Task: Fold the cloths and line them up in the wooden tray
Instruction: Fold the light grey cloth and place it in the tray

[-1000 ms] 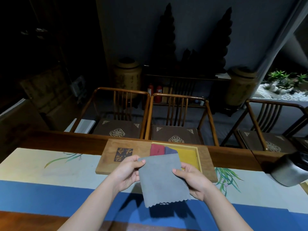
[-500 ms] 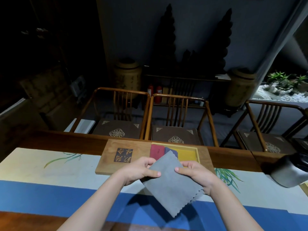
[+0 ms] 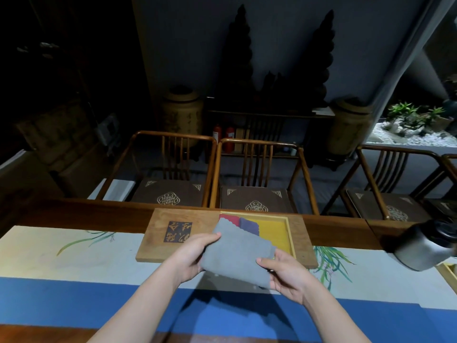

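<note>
I hold a grey cloth point(image 3: 237, 253), folded over into a tilted strip, in the air just above the table's near side. My left hand point(image 3: 195, 256) pinches its left end and my right hand point(image 3: 284, 273) grips its lower right end. Behind it lies the wooden tray point(image 3: 158, 233) with a yellow-lined recess point(image 3: 274, 231). A folded red cloth point(image 3: 230, 219) and a folded purple cloth point(image 3: 248, 225) lie side by side at the recess's left end, partly hidden by the grey cloth.
A painted runner point(image 3: 74, 258) with a blue band covers the table. A dark grey pot point(image 3: 425, 246) stands at the right edge. Several wooden chairs point(image 3: 257, 174) line the table's far side.
The grey cloth hung open from both hands; it has since been turned and folded over into a shorter strip. My hands have moved to its two ends.
</note>
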